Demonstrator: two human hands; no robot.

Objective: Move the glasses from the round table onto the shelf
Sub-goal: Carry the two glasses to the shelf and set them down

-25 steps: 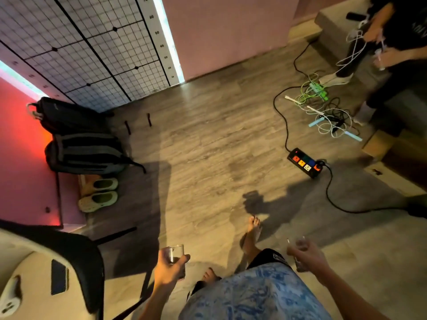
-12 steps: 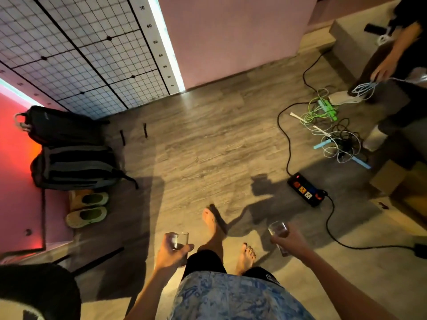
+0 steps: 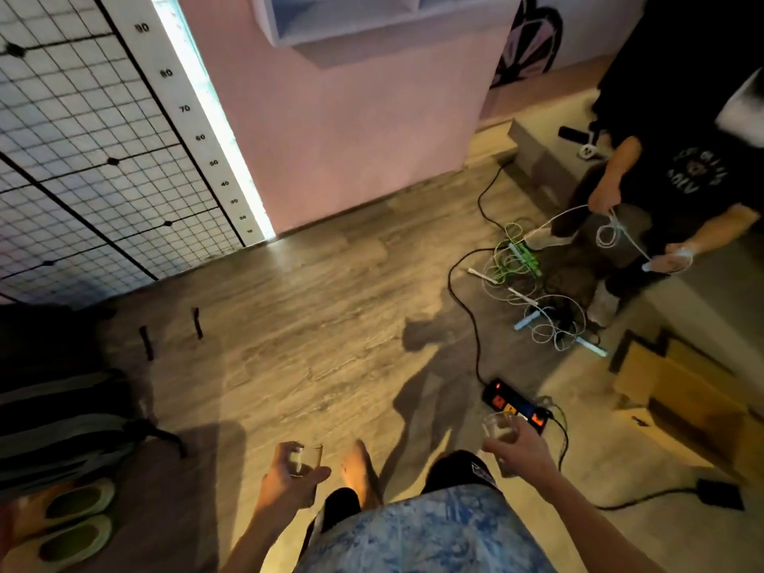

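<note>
- Low in front of us, our left hand (image 3: 289, 481) grips one glass (image 3: 308, 459) upright; our right hand (image 3: 523, 452) clasps the other glass (image 3: 498, 428), tilted.
- Beside the right hand a power strip (image 3: 516, 403) and black cable (image 3: 467, 312) cross the floor (image 3: 310, 324).
- Ahead, the shelf (image 3: 372, 14) hangs on the pink wall (image 3: 351, 117).
- A seated person (image 3: 682, 167) handles white cords (image 3: 612, 229) at right.
</note>
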